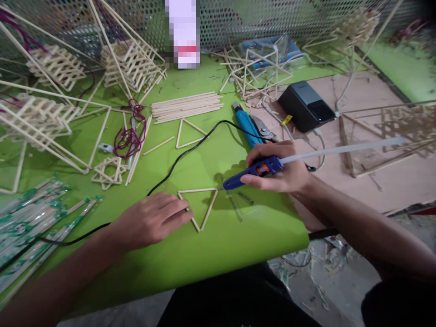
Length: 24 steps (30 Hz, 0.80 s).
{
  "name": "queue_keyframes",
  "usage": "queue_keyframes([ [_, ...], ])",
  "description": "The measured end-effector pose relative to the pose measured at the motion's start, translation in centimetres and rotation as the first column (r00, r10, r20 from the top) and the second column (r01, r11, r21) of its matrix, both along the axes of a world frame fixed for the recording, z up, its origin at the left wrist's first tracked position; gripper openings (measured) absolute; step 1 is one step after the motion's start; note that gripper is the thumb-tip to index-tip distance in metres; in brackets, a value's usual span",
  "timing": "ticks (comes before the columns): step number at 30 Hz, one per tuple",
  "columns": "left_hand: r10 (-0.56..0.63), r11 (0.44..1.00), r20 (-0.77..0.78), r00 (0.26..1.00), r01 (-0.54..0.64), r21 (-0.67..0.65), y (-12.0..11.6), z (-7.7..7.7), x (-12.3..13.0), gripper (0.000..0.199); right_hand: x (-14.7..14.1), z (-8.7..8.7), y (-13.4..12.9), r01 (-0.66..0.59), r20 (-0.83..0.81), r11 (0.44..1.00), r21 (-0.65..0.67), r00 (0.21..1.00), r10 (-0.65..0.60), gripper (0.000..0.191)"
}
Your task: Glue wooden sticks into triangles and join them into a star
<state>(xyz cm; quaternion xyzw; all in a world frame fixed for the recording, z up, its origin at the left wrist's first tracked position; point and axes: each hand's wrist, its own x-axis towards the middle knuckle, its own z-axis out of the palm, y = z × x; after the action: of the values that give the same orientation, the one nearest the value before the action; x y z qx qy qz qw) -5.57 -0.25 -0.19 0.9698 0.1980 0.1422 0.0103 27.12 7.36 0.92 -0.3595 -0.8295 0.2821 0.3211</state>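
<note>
A small triangle of wooden sticks (209, 210) lies on the green table (218, 259). My left hand (155, 219) rests at its left side, fingertips pressed on the left stick. My right hand (279, 168) is wrapped round a blue glue gun (238, 178), whose nozzle meets the triangle's upper right corner. A long clear glue stick (340, 149) juts from the gun's rear. Above, a second triangle (180, 132) lies near a bundle of sticks (187, 107).
Stick structures (131, 66) stand at the back left. Wrapped sticks (20, 231) lie at the lower left. A black cable (177, 160) crosses the table. Cutters (247, 125) and a black box (306, 106) lie beyond my right hand; purple string (131, 138) lies left.
</note>
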Motion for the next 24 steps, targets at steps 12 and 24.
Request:
queue_keyframes([
  [12,-0.002,1.000,0.023,1.000,0.002,-0.010,0.0,-0.1,-0.1,0.025,0.0,-0.2,0.2,0.076,-0.010,0.997,0.024,0.997,-0.076,0.033],
  [24,0.003,1.000,0.031,1.000,-0.003,0.006,-0.1,-0.1,0.0,0.024,0.0,-0.1,0.3,0.202,-0.064,0.978,-0.054,0.977,-0.205,0.037],
])
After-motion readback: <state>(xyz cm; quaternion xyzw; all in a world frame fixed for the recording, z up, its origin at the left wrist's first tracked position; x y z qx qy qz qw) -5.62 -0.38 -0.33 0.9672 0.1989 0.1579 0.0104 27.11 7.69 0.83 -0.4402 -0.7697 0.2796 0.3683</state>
